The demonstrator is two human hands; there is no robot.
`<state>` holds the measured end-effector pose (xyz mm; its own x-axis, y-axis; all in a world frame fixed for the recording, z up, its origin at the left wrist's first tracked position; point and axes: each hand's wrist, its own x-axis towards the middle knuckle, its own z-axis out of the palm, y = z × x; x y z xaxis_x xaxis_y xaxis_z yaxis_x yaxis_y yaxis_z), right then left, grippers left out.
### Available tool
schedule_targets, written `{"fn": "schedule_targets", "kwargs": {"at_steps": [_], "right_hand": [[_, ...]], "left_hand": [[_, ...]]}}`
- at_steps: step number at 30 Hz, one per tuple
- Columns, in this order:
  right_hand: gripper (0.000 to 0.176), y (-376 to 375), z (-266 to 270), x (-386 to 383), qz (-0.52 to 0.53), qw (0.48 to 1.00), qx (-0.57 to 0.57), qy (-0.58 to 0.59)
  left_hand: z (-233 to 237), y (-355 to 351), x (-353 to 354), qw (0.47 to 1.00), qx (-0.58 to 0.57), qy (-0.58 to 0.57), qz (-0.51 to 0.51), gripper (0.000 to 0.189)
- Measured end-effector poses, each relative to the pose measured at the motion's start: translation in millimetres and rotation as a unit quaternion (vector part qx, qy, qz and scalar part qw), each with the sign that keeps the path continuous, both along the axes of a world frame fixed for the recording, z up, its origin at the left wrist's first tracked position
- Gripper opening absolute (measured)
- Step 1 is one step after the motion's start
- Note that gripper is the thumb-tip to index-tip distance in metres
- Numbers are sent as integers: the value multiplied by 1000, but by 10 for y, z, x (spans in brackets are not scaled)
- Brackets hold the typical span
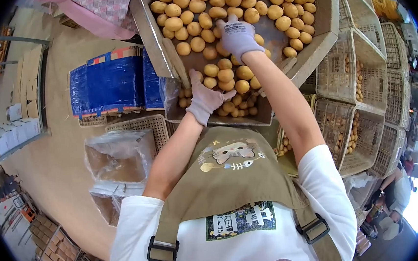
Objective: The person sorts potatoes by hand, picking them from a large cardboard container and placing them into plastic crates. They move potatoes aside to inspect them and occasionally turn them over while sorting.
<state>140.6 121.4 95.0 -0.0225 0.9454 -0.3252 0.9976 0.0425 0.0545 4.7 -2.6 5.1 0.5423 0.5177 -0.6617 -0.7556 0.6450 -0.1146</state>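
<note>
A big tilted tray (325, 20) holds several round yellow-brown fruits (278, 11). My right hand (237, 37), in a white glove, lies on the fruits near the tray's lower opening. Its fingers curl down over them and the fingertips are hidden. Below the opening stands a plastic-lined box (240, 120) partly filled with the same fruits. My left hand (205, 99), also gloved, rests at the box's left side with fingers spread, touching fruits at the opening. Whether it holds one I cannot tell.
Stacked wicker-like baskets (356, 70) with some fruits stand to the right. A blue-wrapped carton (109, 84), an empty basket (142, 126) and plastic-lined boxes (118, 157) sit on the floor at the left. Another person (396, 199) crouches at the lower right.
</note>
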Motion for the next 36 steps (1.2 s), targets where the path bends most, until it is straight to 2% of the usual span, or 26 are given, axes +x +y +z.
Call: {"fn": "schedule_targets", "kwargs": {"at_steps": [2,4,6,8,9,10,11,12,14,16,17,18,19,20,22,24,25,26,27,28,29,30,32,34,35,36], "right_hand": [[49,43,-11,140,-11,992,-109,69],[55,-114,-185,291,0,992,-32,123],[57,-493,-116,444,-37,960,84,264],[56,-916,254,646,-160,862,24,480],[59,-1214,139,796,-196,729,90,649],[61,-1547,303,965,-252,654,124,703],[58,-1884,44,1341,-292,591,162,734],[58,-2151,31,1492,-299,458,258,797],[61,-2693,157,1963,-378,347,339,789],[60,-3370,311,2486,-467,304,407,724],[51,-3729,380,2808,-468,334,485,659],[47,-4061,507,3096,-476,263,549,634],[43,-4396,641,3378,-477,198,612,599],[41,-4619,733,3573,-461,96,674,570],[37,-5127,460,4090,-494,120,660,552],[27,-4751,548,3741,-466,175,644,581],[23,-4339,520,3544,-538,251,633,496],[21,-3741,807,2948,-571,268,595,498],[21,-3539,620,2801,-527,342,542,558],[21,-3278,562,2509,-508,474,484,532],[21,-2992,511,2152,-477,553,450,514],[21,-2766,470,1840,-437,629,408,498],[39,-2460,373,1388,-153,851,312,393],[43,-2182,357,907,43,904,296,306],[43,-2100,217,772,73,914,265,297],[43,-2037,121,678,72,939,215,257]], "left_hand": [[28,-45,14,1000,5,-8,10,86],[43,-86,8,997,69,-23,12,86],[49,-90,-13,990,136,-41,10,89],[41,-130,6,968,250,26,3,80],[-38,-193,9,940,327,93,17,76],[-148,-234,-29,939,322,123,0,75],[-261,-252,-83,936,318,151,-19,74],[-365,-219,-120,931,319,175,-41,73],[-413,-87,-73,937,305,154,-75,71],[-213,9,-16,971,213,66,-85,72],[-27,42,9,987,137,22,-79,76],[43,52,47,996,44,33,-68,86],[-34,53,25,996,32,29,-74,85],[-20,53,45,997,23,34,-72,84],[18,45,71,997,5,45,-68,82],[15,40,44,997,-17,48,-65,82],[33,13,47,996,25,50,-67,82],[84,-14,61,996,24,62,-67,82],[160,-27,87,995,23,73,-66,82],[195,-16,91,994,22,83,-64,82],[136,-6,72,994,35,77,-69,81],[54,-19,51,993,59,64,-75,81],[-141,-90,-24,987,131,47,-86,80],[-175,-141,-52,984,152,56,-75,78],[-254,-136,-76,964,234,65,-107,83],[-410,-191,-95,857,384,285,-193,91]]}}
